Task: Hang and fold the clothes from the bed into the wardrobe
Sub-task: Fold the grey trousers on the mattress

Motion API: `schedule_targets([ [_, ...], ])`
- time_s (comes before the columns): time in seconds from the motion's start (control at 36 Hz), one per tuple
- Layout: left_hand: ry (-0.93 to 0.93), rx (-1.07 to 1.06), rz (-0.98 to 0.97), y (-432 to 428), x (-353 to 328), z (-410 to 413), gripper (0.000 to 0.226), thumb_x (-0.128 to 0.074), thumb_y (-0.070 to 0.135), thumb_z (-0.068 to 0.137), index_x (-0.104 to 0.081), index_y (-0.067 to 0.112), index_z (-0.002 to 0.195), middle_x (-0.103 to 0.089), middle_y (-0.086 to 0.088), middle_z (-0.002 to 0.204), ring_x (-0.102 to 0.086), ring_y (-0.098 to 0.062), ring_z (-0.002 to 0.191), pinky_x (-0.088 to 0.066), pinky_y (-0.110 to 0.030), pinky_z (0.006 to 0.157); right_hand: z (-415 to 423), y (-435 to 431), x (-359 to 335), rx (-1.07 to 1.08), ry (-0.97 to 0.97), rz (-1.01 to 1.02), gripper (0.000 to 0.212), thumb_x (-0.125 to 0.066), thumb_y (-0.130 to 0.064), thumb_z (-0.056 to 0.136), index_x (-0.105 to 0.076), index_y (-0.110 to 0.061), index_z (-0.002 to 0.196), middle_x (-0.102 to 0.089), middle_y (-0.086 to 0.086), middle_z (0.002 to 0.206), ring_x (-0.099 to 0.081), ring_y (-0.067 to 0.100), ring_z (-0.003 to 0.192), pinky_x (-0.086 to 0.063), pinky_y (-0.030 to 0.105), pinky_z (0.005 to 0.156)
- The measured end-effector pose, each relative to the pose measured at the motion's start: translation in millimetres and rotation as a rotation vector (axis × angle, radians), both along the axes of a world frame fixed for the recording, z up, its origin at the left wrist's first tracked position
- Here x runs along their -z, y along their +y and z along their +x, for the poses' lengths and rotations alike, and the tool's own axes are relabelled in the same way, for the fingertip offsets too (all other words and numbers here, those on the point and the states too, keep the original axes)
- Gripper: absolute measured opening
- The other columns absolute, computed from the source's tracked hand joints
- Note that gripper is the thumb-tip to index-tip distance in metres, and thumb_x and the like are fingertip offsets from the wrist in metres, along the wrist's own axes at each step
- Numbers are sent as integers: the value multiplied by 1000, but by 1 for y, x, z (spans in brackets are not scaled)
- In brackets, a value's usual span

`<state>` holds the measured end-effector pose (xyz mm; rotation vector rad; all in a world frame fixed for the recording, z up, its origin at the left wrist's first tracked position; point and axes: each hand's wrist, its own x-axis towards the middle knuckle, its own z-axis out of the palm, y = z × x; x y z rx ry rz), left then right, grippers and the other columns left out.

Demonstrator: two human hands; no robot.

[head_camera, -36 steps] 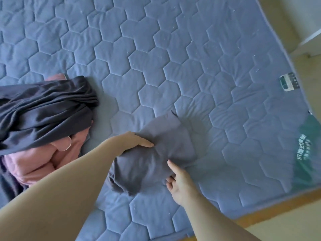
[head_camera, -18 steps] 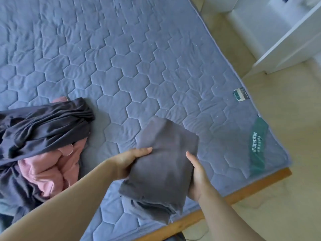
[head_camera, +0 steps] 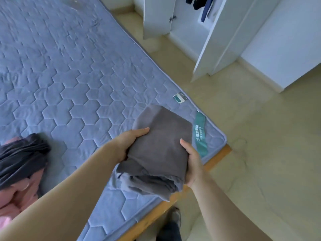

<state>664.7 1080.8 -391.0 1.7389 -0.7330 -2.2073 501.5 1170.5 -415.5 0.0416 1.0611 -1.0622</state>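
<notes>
- Grey garment [head_camera: 161,146]: folded, held above the bed [head_camera: 69,84] corner.
- Left hand [head_camera: 129,141] and right hand [head_camera: 192,160] clasp its sides.
- Looks soft, light and floppy; support underneath so the folds hold.

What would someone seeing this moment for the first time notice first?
The eye goes to the folded grey garment, held from both sides by the left hand and right hand over the near corner of the blue quilted mattress. A heap of dark and pink clothes lies on the mattress at the left edge. At upper right, the white wardrobe stands open with dark hanging clothes inside.
</notes>
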Motion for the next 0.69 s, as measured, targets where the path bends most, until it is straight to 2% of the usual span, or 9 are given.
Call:
schedule_targets([
  [0.08,25,11,-38,6,-18,-46,26,-63,35,85,-64,9,91,-71,-6,63,-67,-18,55,-53,-25,49,-42,8,-13,28,20,-33,56,-61,-37,74,-60,-8,122,-65,17,117,-62,33,107,-48,44,92],
  [0.19,23,10,-103,15,-38,-113,28,-64,36,84,-63,10,96,-70,-7,73,-65,-21,69,-50,-29,56,-108,20,-37,33,82,-102,44,-56,-36,81,-64,-9,114,-69,15,109,-68,30,94,-53,41,83],
  [0.25,28,4,-131,21,-48,-150,30,-65,37,84,-62,10,97,-69,-8,76,-63,-23,72,-49,-31,61,-142,26,-49,37,112,-133,52,-59,-39,79,-61,-8,120,-66,16,115,-64,32,104,-48,46,95],
  [0.31,53,6,-153,26,-59,-186,28,-64,36,85,-61,10,94,-70,-7,65,-63,-23,69,-48,-31,59,-177,32,-59,48,126,-157,63,-62,-42,74,-57,-7,126,-63,18,121,-61,34,110,-44,49,100],
  [0.36,76,27,-166,28,-70,-220,26,-63,35,86,-61,9,90,-69,-6,58,-62,-22,67,-47,-30,57,-209,36,-67,66,134,-166,57,-56,-42,77,-60,-6,121,-65,18,118,-62,34,106,-45,46,97],
  [0.44,94,72,-169,26,-80,-259,34,-65,36,84,-63,7,102,-70,-9,75,-63,-23,72,-49,-31,61,-249,39,-78,83,122,-217,48,-49,-41,85,-62,-6,116,-67,17,112,-67,31,97,-48,43,92],
  [0.5,100,98,-174,22,-84,-281,33,-66,35,84,-63,7,100,-71,-9,73,-64,-23,72,-49,-31,60,-270,39,-81,94,110,-234,45,-46,-41,89,-63,-7,112,-69,16,108,-70,30,89,-50,41,87],
  [0.58,85,116,-171,14,-83,-311,28,-66,35,84,-63,8,91,-70,-6,62,-64,-22,69,-48,-29,57,-297,36,-81,124,114,-220,45,-48,-42,89,-63,-6,112,-70,16,107,-70,30,88,-50,41,85],
  [0.69,123,145,-141,0,-76,-349,29,-64,36,85,-64,8,94,-70,-9,75,-64,-23,73,-50,-31,62,-333,26,-81,147,128,-206,44,-48,-41,90,-63,-6,110,-70,16,106,-70,30,88,-50,40,84],
])
